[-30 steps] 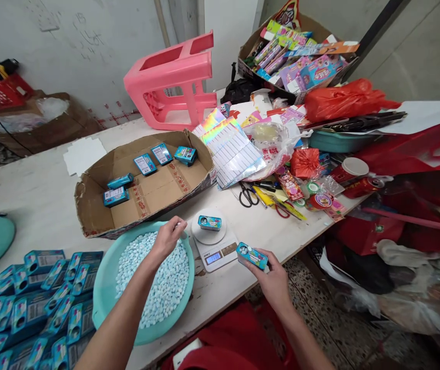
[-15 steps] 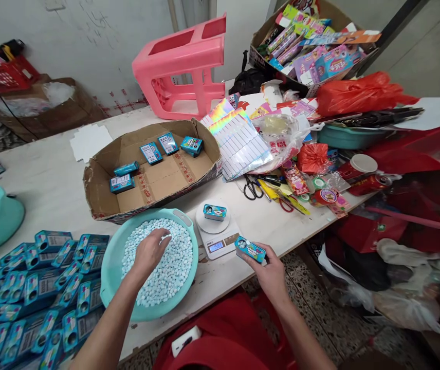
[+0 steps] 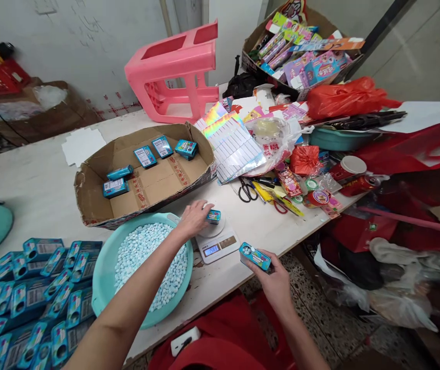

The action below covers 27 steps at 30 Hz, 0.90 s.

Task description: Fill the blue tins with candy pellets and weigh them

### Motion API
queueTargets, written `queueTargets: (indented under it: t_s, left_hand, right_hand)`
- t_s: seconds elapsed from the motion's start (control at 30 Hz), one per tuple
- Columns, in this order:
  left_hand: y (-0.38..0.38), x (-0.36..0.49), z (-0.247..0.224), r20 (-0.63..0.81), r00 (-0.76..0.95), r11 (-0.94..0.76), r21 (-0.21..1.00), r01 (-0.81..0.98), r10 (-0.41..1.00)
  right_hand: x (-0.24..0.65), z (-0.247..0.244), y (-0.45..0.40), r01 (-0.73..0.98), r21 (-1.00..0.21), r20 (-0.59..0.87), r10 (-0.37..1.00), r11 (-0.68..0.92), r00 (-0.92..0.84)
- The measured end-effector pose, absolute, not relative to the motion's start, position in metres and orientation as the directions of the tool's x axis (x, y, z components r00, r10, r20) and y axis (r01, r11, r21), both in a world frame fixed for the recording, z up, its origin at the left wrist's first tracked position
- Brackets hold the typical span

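My left hand (image 3: 194, 220) is over the left end of a small blue candy box (image 3: 214, 217) on a white digital scale (image 3: 220, 248). Its fingers are bent together and hide that end of the box; what they pinch, if anything, is hidden. To the right of the scale, my right hand (image 3: 276, 282) grips another blue candy box (image 3: 255, 257), tilted, with white candies showing in its round hole. A turquoise basin (image 3: 98, 267) of small pale candies (image 3: 143, 241) stands left of the scale, partly under my left forearm.
Many blue boxes with round holes (image 3: 31, 293) crowd the table's left side. Behind the basin lies a shallow cardboard tray (image 3: 158, 180) with several blue boxes. Scissors (image 3: 248, 190), pens and label sheets (image 3: 235, 146) lie at the right, near a pink stool (image 3: 173, 61).
My left hand has moved right, from the candies in the basin to the box on the scale. My right hand still holds its box. The view has shifted slightly.
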<state>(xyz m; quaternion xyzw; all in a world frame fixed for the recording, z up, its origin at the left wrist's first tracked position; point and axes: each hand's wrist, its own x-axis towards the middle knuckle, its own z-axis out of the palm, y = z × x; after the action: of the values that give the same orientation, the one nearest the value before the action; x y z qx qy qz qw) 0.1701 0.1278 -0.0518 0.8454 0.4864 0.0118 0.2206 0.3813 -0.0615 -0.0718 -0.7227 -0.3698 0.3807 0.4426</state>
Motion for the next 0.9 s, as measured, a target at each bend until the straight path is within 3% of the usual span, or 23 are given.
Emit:
queueTargets:
  t_s: [0.1,0.3,0.4,0.53,0.67,0.77,0.83,0.9]
  left_hand:
    - [0.124,0.175,-0.057,-0.241,0.46,-0.333,0.425,0.842,0.854]
    - [0.07,0.101,-0.015,-0.015,0.096,-0.058,0.699,0.713,0.995]
    - [0.021,0.031,0.019,0.008,-0.118,0.074,0.736,0.673,0.993]
    - [-0.065,-0.075,0.045,-0.024,-0.557,0.47,0.568,0.676,0.83]
    - [-0.165,-0.161,0.04,-0.001,-0.912,0.901,0.154,0.406,0.411]
    - [-0.237,-0.193,0.021,-0.078,-0.953,0.953,-0.067,0.297,0.292]
    - [-0.276,-0.202,0.003,-0.17,-0.943,0.945,-0.109,0.308,0.287]
    - [-0.303,-0.209,-0.018,-0.285,-0.902,0.932,-0.069,0.357,0.324]
  right_hand:
    - [0.378,-0.071,-0.057,0.234,-0.91,-0.216,0.873,-0.342,0.438]
    - [0.363,-0.064,-0.044,0.333,-0.836,-0.272,0.858,-0.435,0.437]
    - [0.35,-0.059,-0.034,0.453,-0.756,-0.285,0.86,-0.473,0.423]
    - [0.326,-0.045,-0.024,0.537,-0.685,-0.281,0.858,-0.493,0.43]
    - [0.307,-0.034,-0.018,0.543,-0.691,-0.277,0.869,-0.477,0.411]
    - [0.3,-0.035,-0.013,0.561,-0.664,-0.271,0.859,-0.494,0.436]
    - [0.298,-0.039,-0.009,0.575,-0.686,-0.218,0.88,-0.445,0.422]
    - [0.296,-0.046,-0.004,0.568,-0.747,-0.136,0.916,-0.345,0.378]
